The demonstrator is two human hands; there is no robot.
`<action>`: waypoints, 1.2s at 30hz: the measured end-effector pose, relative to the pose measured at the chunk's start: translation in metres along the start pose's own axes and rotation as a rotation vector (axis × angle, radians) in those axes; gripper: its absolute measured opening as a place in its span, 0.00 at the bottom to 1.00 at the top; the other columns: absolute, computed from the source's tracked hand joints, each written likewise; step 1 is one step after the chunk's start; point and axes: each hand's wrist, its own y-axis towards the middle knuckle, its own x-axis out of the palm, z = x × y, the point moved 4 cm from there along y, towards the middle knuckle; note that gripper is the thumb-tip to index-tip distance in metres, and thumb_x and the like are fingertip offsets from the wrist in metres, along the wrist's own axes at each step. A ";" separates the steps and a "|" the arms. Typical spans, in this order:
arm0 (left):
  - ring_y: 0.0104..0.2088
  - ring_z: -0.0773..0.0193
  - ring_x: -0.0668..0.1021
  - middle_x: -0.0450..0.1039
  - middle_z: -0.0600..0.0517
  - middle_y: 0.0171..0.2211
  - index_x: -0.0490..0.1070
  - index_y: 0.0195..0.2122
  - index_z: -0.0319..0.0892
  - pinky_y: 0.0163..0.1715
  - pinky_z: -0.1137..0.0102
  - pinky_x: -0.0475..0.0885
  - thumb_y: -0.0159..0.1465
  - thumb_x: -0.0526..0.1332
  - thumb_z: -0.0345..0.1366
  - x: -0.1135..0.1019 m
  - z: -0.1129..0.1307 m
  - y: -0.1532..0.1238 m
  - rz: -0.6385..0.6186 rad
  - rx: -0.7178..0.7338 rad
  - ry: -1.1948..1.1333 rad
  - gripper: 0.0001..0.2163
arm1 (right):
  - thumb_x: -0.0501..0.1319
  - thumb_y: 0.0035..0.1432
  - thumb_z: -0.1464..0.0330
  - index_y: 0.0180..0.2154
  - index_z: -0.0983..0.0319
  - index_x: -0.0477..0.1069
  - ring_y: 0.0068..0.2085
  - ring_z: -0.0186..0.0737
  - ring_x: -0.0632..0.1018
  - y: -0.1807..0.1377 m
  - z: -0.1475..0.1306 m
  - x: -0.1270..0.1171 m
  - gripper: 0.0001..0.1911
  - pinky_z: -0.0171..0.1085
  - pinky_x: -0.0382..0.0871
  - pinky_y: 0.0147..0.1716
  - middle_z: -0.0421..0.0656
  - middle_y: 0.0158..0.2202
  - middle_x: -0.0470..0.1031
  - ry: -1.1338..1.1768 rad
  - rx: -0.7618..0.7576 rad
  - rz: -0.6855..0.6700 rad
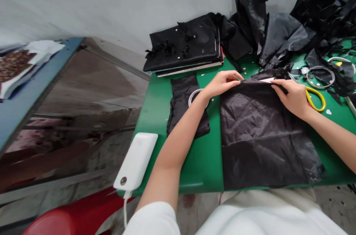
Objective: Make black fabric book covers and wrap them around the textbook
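A large piece of black fabric (261, 142) lies spread over the front of the green table (178, 175), reaching its front edge. My left hand (224, 82) pinches the upper left part of its top edge between thumb and fingers. At the upper right of that edge, my right hand (293, 96) is closed on the same cloth. A white strip (267, 79) shows at the edge between the hands. Scissors with yellow handles (319, 101) lie just right of my right hand. Under my left forearm is a smaller black cloth (182, 96) with a white tape roll (190, 98) on it.
Folded black fabric (191, 42) is stacked at the back left, beside crumpled black cloth (244, 20) and a heap of scraps (330, 9). A clear ring-shaped roll (320, 77) lies at right. A white power bank (136, 161) with a cable sits at the front left corner.
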 end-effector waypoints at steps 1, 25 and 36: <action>0.35 0.65 0.79 0.80 0.49 0.35 0.75 0.43 0.38 0.35 0.73 0.72 0.61 0.63 0.39 0.001 -0.001 0.000 0.005 -0.003 -0.009 0.12 | 0.59 0.66 0.63 0.45 0.57 0.80 0.39 0.46 0.83 0.002 0.004 0.001 0.12 0.42 0.75 0.40 0.44 0.40 0.85 0.048 0.043 -0.001; 0.45 0.59 0.78 0.81 0.47 0.41 0.78 0.39 0.40 0.51 0.64 0.70 0.71 0.57 0.34 0.040 0.029 0.002 0.170 0.148 0.525 0.10 | 0.65 0.58 0.58 0.37 0.59 0.80 0.32 0.43 0.79 0.011 0.029 0.007 0.13 0.40 0.71 0.34 0.44 0.36 0.84 0.210 0.324 0.024; 0.42 0.57 0.74 0.76 0.47 0.36 0.70 0.34 0.42 0.47 0.65 0.68 0.72 0.52 0.36 0.042 0.020 0.009 0.093 0.101 0.611 0.11 | 0.66 0.58 0.56 0.36 0.59 0.80 0.28 0.40 0.75 0.011 0.034 0.010 0.14 0.39 0.67 0.31 0.42 0.30 0.81 0.244 0.381 -0.007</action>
